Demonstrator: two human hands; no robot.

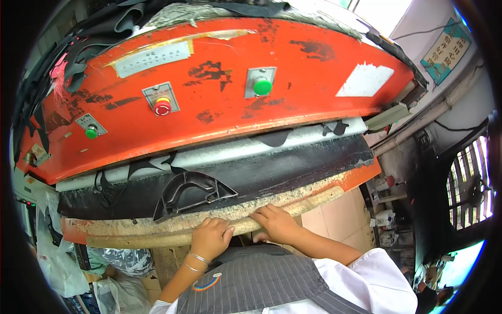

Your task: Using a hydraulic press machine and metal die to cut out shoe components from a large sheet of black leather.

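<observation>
My left hand [212, 238] lies on the worn, pale front edge strip [157, 240] of the machine's bed, fingers curled over its top and thumb at the front. A little to the right, my right hand [277, 224] holds the same strip, fingers over the top and thumb lower down. Beyond the hands, a dark metal cutting die [163, 194], roughly half-moon in outline with inner ribs, rests on a black sheet [272, 168]. Neither hand touches the die.
A red machine head [219, 104] spans the view above the bed, with a red stop button [162, 107] and green buttons [262, 87]. Black scraps [274, 138] lie on the white board [225, 152] beneath. Clear plastic bags [57, 261] hang at the left.
</observation>
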